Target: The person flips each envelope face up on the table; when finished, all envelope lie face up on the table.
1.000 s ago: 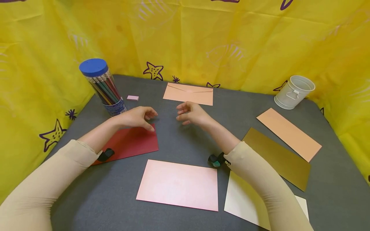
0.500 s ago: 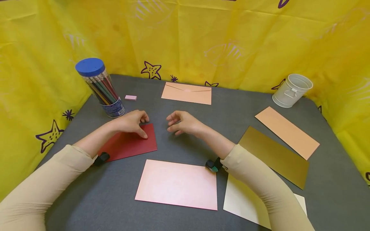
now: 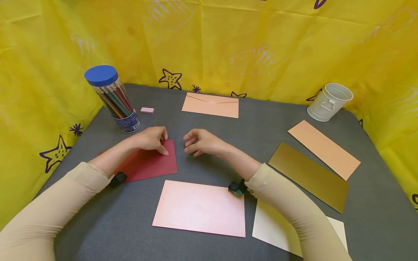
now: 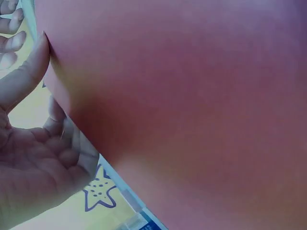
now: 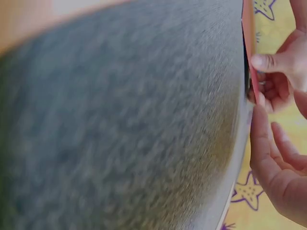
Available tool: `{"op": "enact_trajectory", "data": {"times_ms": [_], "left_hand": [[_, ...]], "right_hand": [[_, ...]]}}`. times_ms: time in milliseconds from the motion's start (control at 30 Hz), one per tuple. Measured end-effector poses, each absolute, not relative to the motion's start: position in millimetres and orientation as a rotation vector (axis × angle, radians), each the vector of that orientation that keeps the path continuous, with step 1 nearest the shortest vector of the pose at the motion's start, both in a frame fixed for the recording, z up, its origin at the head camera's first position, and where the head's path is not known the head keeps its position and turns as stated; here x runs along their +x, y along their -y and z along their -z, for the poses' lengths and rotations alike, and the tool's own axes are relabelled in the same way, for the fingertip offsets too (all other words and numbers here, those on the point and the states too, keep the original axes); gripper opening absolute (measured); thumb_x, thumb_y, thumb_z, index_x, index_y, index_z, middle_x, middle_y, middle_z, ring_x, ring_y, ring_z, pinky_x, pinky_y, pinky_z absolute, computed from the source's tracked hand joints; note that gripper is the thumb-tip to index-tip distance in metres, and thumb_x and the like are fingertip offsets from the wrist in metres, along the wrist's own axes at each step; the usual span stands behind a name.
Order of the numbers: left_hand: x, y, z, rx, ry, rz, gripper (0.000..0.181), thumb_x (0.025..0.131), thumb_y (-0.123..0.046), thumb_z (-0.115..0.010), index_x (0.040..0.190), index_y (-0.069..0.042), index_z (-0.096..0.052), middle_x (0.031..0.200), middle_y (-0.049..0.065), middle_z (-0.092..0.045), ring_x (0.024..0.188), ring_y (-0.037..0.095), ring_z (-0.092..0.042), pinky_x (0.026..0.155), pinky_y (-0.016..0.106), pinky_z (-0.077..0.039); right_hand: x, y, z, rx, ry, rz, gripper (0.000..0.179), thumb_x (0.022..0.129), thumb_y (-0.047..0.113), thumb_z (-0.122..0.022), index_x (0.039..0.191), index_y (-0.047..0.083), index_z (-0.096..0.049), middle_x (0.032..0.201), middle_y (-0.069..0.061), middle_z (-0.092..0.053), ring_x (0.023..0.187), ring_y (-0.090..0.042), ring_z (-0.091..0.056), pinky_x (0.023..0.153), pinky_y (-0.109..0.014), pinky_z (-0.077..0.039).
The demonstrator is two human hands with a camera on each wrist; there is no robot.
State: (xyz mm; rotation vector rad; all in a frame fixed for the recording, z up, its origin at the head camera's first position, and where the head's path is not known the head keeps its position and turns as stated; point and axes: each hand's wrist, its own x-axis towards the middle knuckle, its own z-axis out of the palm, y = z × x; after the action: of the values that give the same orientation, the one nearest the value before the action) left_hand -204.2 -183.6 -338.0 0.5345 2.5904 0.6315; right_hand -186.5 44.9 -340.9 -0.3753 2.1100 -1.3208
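Note:
My left hand (image 3: 148, 139) pinches the far long edge of a flat red envelope (image 3: 150, 163) on the left of the table. Its thumb lies on top, and the other fingers go behind the edge, partly hidden. In the left wrist view the red envelope (image 4: 192, 96) slightly bows at the grip. Just right of it, my right hand (image 3: 204, 142) hovers over the grey tabletop with loosely curved fingers and nothing in them. The right wrist view has the right hand (image 5: 283, 177) below the left one (image 5: 283, 67), fingertips close to the red corner.
Pink (image 3: 199, 208), cream (image 3: 277, 224), gold (image 3: 308, 177) and peach (image 3: 323, 150) envelopes lie front and right. Another peach envelope (image 3: 210, 105) lies at the back. A pencil tub (image 3: 111, 98) and a pink eraser (image 3: 147, 110) stand back left, a white bucket (image 3: 330, 102) back right.
My left hand has come down onto the red envelope's edge and taken a pinch on it. My right hand has moved left and nearer, toward the envelope's right corner.

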Motion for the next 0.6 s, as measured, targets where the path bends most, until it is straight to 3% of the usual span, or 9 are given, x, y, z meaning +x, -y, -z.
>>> {"op": "enact_trajectory", "data": {"times_ms": [300,467,600], "left_hand": [[-207,169,327,0.566,-2.655,-0.810,0.031,0.083,-0.014,-0.079,0.102,-0.001,-0.058,0.098,0.018,-0.064,0.088,0.027,-0.057,0.078,0.032,-0.046],[-209,156,320,0.579,-2.693,-0.861,0.032,0.084,-0.014,-0.078,0.107,-0.002,-0.058,0.104,0.018,-0.065,0.095,0.027,-0.058,0.085,0.035,-0.048],[-212,149,316,0.596,-2.695,-0.873,0.032,0.084,-0.017,-0.078,0.107,-0.003,-0.060,0.102,0.017,-0.066,0.093,0.026,-0.059,0.082,0.035,-0.049]], "right_hand": [[-182,-35,338,-0.322,-1.968,1.380,0.041,0.095,0.003,-0.057,0.133,-0.006,-0.044,0.119,-0.021,-0.063,0.093,-0.019,-0.065,0.092,-0.039,-0.059],[-184,-38,336,-0.306,-1.993,1.419,0.021,0.095,0.001,-0.059,0.113,-0.003,-0.049,0.092,-0.008,-0.059,0.079,-0.014,-0.063,0.081,-0.037,-0.062],[-188,-47,334,-0.328,-2.018,1.426,0.013,0.095,0.000,-0.058,0.104,-0.001,-0.049,0.083,-0.005,-0.056,0.073,-0.013,-0.062,0.069,-0.031,-0.062]]}}
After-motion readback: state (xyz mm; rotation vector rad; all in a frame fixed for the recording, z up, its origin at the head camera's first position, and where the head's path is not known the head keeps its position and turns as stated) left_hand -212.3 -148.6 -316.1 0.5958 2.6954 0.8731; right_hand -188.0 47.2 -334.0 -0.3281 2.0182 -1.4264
